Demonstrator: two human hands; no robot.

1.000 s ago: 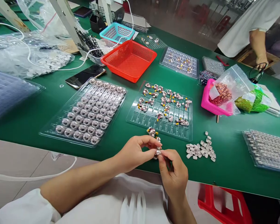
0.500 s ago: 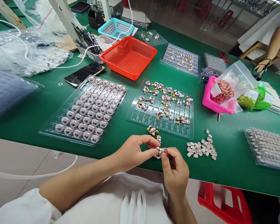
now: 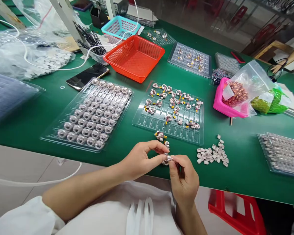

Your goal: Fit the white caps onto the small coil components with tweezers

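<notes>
Near the front edge of the green table, my left hand [image 3: 143, 160] pinches a small shiny silver-white part [image 3: 168, 158] between thumb and fingertips. My right hand [image 3: 185, 174] is closed at the same part from the right, thumb against forefinger; its other fingers are curled and partly hidden. Just beyond my fingertips lie small earpiece-like assemblies [image 3: 159, 135] with yellow tabs. Behind them, a clear plastic tray [image 3: 159, 125] carries several more of these. Loose white caps [image 3: 212, 155] are spread to the right of my hands.
At the left is a clear tray [image 3: 51, 137] of shiny rounded shells, with a phone [image 3: 84, 77] behind it. Further back stand a red basket [image 3: 134, 73] and a blue basket [image 3: 120, 26]. A pink basket [image 3: 219, 106] holds bagged copper-coloured parts. Another person's hand [image 3: 278, 67] is at far right.
Both hands stay together on the small part, with only slight finger movement. The view has shifted a little, and the other person's arm at far right has moved.
</notes>
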